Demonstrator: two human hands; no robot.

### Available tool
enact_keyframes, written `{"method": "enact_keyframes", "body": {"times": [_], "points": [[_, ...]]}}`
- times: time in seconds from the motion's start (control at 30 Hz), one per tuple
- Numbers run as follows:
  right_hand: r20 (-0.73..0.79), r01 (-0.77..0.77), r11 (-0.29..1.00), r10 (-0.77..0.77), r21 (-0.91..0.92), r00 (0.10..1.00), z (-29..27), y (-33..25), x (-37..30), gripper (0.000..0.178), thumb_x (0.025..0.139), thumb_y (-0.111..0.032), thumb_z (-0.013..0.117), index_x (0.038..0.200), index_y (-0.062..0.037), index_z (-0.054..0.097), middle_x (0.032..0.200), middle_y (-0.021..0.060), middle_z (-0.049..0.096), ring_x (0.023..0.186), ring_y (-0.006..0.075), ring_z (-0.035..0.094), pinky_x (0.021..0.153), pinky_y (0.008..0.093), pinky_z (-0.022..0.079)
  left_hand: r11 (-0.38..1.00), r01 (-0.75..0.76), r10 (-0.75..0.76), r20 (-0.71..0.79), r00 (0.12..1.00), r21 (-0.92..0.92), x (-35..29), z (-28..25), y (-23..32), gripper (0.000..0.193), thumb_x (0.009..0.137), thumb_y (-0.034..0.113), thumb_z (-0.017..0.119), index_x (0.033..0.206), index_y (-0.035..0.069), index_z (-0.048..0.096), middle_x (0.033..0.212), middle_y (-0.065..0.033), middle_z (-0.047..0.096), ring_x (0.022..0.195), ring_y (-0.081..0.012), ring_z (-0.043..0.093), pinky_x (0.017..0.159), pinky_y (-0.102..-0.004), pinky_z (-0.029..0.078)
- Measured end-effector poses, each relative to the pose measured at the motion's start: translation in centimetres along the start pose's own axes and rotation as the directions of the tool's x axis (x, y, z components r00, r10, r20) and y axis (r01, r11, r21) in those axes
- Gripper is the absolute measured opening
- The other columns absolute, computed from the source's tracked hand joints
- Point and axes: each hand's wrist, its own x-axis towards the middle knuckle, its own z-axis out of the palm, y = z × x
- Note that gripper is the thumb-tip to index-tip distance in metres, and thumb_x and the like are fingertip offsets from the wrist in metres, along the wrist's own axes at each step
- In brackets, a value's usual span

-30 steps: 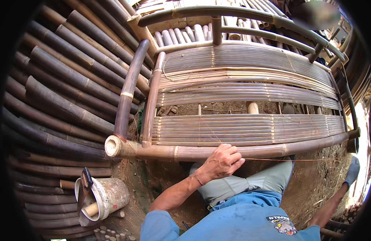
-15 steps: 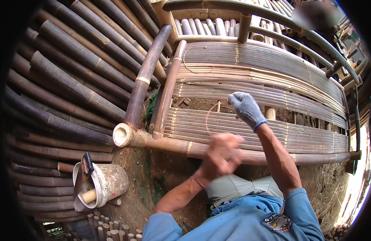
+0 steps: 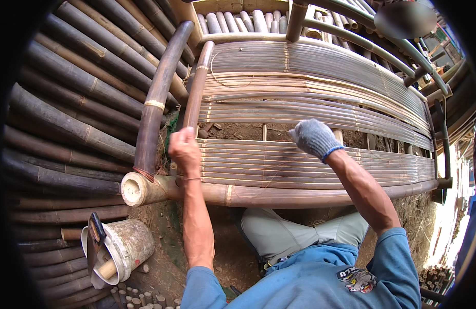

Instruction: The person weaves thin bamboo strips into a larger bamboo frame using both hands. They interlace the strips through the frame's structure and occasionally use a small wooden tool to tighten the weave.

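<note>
My bare left hand [image 3: 185, 152] is closed, its fingers drawn together beside the left end bar [image 3: 199, 95] of a bamboo seat frame. What it holds, if anything, is too fine to make out. My right hand [image 3: 315, 138], in a grey knitted glove with a blue cuff, is closed above the gap between two bands of bamboo slats [image 3: 238, 154]. Its fingertips hide whatever is in them. A thin reddish cord [image 3: 271, 177] lies in loose curves over the near slats, between my hands. Another thin loop rests on the far slats.
A thick bamboo pole [image 3: 258, 195] forms the frame's near edge, over my legs. At lower left stands a dirty white bucket [image 3: 127, 247] with a handsaw [image 3: 96, 234] in it. Bamboo poles [image 3: 68, 123] are stacked along the left. A blurred round shape [image 3: 405, 19] is at upper right.
My left hand has swung from the near pole, left and away from me, to the left end bar. My right hand stays over the gap. The view has shifted slightly.
</note>
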Motion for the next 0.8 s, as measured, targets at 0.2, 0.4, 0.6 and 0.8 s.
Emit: {"method": "enact_keyframes", "body": {"times": [0.2,0.4,0.6,0.8], "points": [[0.009,0.217,0.952,-0.224,0.216,0.974,5.6,-2.8,-4.3,0.048,0.098,-0.035,0.044,0.075,0.0000,0.066,0.079,0.0257,0.067,0.075,0.0410,0.068,0.070,0.0539,0.053,0.952,-0.098,0.223,0.437,0.871,-0.289,-3.8,4.8,4.3,0.047,0.103,0.042,0.050,0.080,0.008,0.073,0.083,-0.0093,0.069,0.079,-0.0236,0.065,0.076,-0.0456,0.048],[-0.302,0.553,0.801,-0.481,0.229,0.823,7.6,-5.2,-4.5,0.024,0.097,-0.014,0.048,0.077,-0.0009,0.053,0.066,0.0207,0.059,0.063,0.0408,0.062,0.055,0.0497,0.047,0.943,-0.333,0.256,0.702,0.664,-0.028,-5.8,6.1,7.1,0.048,0.101,0.040,0.045,0.078,0.009,0.073,0.081,-0.0088,0.072,0.083,-0.0283,0.064,0.095,-0.0467,0.036],[-0.119,0.346,0.789,-0.334,0.507,0.935,6.0,-2.7,-7.1,0.034,0.100,-0.025,0.042,0.080,-0.0017,0.057,0.072,0.0227,0.061,0.071,0.0427,0.060,0.065,0.0502,0.047,0.942,-0.335,0.203,0.750,0.629,0.026,-4.7,6.0,7.0,0.050,0.102,0.041,0.043,0.081,0.007,0.073,0.081,-0.0102,0.072,0.086,-0.0271,0.065,0.097,-0.0467,0.036],[-0.202,0.239,0.867,-0.165,0.436,0.965,8.4,1.3,-7.4,0.027,0.096,-0.026,0.049,0.086,-0.0030,0.061,0.073,0.0207,0.059,0.075,0.0425,0.062,0.069,0.0498,0.050,0.948,-0.301,0.309,0.510,0.803,-0.101,-5.3,5.6,6.5,0.036,0.090,0.026,0.066,0.122,0.008,0.062,0.123,-0.0121,0.059,0.113,-0.0311,0.054,0.099,-0.0467,0.041]]}}
